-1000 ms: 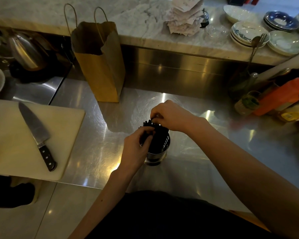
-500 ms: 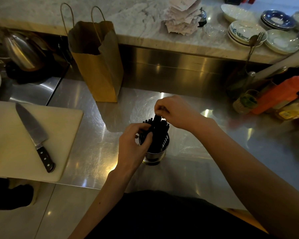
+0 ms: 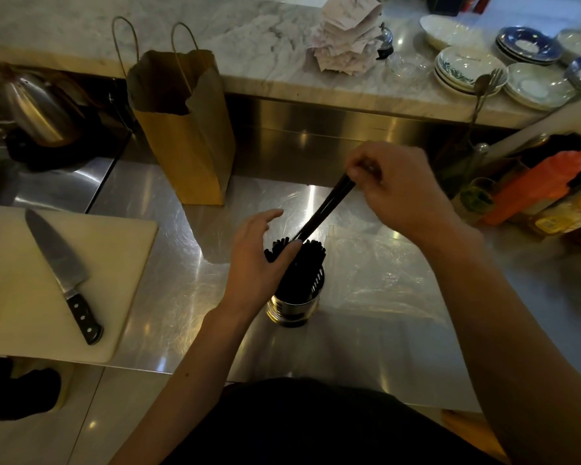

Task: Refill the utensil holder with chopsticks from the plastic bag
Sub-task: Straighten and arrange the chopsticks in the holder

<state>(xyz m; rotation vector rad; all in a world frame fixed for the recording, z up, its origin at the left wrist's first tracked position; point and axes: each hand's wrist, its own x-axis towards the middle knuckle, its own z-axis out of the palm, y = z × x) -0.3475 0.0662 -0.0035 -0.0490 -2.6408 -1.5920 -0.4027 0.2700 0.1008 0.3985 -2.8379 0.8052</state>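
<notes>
Steel bench fills the head view, dim and streaked with reflections, with a marble ledge along its far edge. A shiny slotted utensil holder stands upright near the middle of the bench, packed with a bundle of chopsticks whose black ends stick up above its rim.

The right hand hovers above and beyond the holder. Its fingers are curled, pinching the top ends of a few slanted chopsticks – how many cannot be told. These run down and toward the person, their lower ends reaching into the bundle.

The left hand rests on the near-left side of the bundle with its fingers nearly straight against the black tops and the thumb spread away – it grips nothing.

A crumpled clear plastic bag lies flat on the bench just right of the holder, under the right forearm.

A brown paper bag stands open at the back left. Further left, a knife lies on a pale cutting board. Stacked plates and a heap of paper slips sit on the ledge.
</notes>
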